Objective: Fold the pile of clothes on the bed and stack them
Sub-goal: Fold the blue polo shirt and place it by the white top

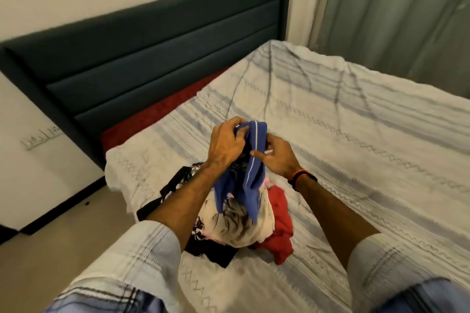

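Our sleeves [142,256] fill the near edge, both forearms reaching out over the bed [356,134]. Our left hand [225,145] grips the top of a blue garment [250,168], fingers curled round its bunched upper edge. Just beside it, our right hand [276,157] pinches the same cloth from the other side. Below both hands, the garment hangs down over the pile of clothes [241,226] near the bed's corner.

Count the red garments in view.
1: a crumpled red cloth garment lies on the right edge of the clothes pile on the bed; others may be buried.
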`<action>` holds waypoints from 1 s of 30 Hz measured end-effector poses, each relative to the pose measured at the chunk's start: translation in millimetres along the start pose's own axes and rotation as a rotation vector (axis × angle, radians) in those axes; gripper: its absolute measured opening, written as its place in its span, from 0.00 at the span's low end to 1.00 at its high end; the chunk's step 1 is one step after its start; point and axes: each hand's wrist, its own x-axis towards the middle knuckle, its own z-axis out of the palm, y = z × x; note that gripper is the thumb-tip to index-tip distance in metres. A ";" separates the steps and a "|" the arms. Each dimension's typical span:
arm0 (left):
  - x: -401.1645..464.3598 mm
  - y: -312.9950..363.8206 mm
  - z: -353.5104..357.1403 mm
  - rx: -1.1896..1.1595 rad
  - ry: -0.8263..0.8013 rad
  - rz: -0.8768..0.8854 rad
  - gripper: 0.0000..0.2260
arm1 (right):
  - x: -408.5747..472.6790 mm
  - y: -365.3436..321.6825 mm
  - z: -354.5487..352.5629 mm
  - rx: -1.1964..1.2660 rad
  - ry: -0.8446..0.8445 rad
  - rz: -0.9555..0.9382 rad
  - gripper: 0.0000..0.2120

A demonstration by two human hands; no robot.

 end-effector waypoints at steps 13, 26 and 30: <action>0.0 73.4 -87.8 0.100 0.034 0.173 0.19 | -28.8 -90.7 -47.9 -0.013 0.243 -0.128 0.15; -1.9 98.3 -159.2 -0.212 0.144 0.253 0.12 | -61.8 -107.8 -28.9 -0.115 0.362 0.231 0.18; 0.8 91.6 -182.7 -0.238 0.154 0.260 0.11 | -60.1 -127.9 -27.9 -0.001 0.401 0.331 0.16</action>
